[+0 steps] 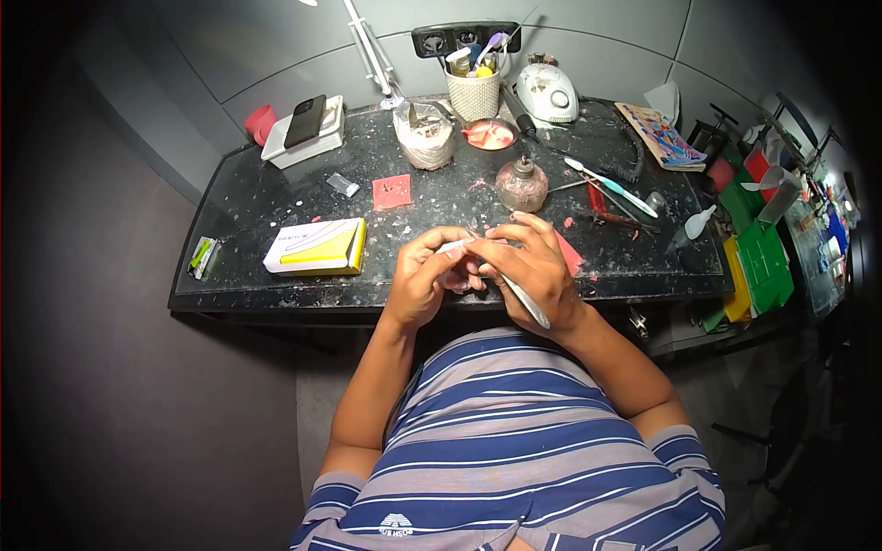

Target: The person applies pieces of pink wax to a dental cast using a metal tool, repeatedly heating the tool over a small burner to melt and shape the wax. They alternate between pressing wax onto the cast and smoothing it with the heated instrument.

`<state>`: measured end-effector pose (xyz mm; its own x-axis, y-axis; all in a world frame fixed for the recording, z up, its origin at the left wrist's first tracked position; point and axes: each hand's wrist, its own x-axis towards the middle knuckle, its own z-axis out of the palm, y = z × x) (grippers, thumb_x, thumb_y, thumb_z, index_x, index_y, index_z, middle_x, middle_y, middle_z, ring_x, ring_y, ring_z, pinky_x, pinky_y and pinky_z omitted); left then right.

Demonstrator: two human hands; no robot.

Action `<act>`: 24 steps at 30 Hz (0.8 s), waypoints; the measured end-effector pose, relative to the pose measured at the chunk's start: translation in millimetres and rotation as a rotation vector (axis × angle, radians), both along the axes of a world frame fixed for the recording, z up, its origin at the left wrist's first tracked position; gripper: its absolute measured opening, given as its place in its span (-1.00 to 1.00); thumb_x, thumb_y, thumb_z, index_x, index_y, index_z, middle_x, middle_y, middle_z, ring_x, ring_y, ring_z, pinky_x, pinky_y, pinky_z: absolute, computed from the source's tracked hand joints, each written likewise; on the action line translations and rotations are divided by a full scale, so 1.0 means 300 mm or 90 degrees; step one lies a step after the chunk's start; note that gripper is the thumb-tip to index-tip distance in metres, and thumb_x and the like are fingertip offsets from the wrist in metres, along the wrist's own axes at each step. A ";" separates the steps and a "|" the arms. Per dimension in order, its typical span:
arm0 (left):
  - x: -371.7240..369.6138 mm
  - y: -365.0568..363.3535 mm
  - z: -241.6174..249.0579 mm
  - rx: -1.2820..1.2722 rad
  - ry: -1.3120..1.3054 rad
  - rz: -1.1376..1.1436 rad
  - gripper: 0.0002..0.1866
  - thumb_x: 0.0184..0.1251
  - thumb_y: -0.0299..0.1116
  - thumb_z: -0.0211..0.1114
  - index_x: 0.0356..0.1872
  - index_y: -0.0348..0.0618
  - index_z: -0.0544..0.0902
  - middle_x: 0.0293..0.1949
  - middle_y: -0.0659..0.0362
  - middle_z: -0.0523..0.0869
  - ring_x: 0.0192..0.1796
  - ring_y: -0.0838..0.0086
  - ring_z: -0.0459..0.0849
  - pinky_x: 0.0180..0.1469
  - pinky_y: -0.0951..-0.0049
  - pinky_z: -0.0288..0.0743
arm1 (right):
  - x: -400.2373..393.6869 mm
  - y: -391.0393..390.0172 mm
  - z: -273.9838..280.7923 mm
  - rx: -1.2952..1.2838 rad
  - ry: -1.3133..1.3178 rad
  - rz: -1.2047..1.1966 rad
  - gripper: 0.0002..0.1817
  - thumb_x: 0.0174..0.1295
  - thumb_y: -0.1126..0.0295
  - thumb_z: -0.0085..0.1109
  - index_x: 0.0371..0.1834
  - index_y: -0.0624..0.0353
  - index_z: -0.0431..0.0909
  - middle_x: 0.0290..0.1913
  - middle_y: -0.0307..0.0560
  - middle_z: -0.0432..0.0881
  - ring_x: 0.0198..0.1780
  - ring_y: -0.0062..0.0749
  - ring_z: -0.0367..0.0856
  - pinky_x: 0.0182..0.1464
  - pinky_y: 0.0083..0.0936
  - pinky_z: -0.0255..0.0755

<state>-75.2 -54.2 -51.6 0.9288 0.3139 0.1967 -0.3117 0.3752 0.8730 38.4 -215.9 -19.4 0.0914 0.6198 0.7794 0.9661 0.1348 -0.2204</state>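
Observation:
My left hand (421, 280) is closed, its fingertips pinching a small pale, pinkish piece that is mostly hidden. Pressed up close beside it, my right hand (537, 275) grips a slim white-handled tool (526, 301). The handle slants down toward my right wrist, while its working tip is covered by fingers near the small piece. Both hands are above the table's front edge. A pink wax sheet (569, 254) lies partly behind my right hand. Just beyond the fingers stands a round glass spirit lamp (521, 186).
On the black table (303, 197) are a white-and-yellow box (317, 246), a pink wax square (392, 192), a plastic-lined tub (424, 138), a bowl of pink wax (491, 135), a woven tool cup (474, 96), a teal-and-white tool (614, 189) and a white machine (548, 92).

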 end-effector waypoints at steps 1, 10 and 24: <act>0.001 0.005 -0.003 0.004 0.002 -0.010 -0.71 0.49 -0.38 0.14 0.06 -0.39 0.60 -0.31 0.05 0.73 -0.35 0.39 0.75 -0.29 0.50 0.64 | 0.002 0.000 -0.002 -0.003 -0.002 0.008 -0.59 0.16 0.51 0.30 0.13 0.11 0.65 -0.19 -0.19 0.76 0.03 -0.24 0.66 0.33 -0.02 0.32; 0.010 0.035 0.017 -0.169 -0.010 -0.087 -0.70 0.41 -0.42 0.03 0.00 -0.45 0.55 -0.43 0.03 0.60 -0.49 0.35 0.60 -0.31 0.21 0.69 | 0.012 -0.006 0.017 0.054 0.059 0.032 -0.75 0.38 0.40 0.20 0.07 0.16 0.68 -0.13 -0.12 0.74 -0.02 -0.19 0.67 0.26 -0.09 0.41; 0.005 0.035 0.012 -0.153 0.021 -0.090 -0.69 0.40 -0.40 0.01 0.01 -0.44 0.51 -0.45 0.07 0.56 -0.56 0.42 0.51 -0.32 0.16 0.65 | -0.006 0.002 0.025 0.052 0.178 0.135 -0.82 0.28 0.57 0.31 -0.07 0.35 0.66 -0.09 0.07 0.76 0.03 -0.02 0.75 0.18 -0.24 0.58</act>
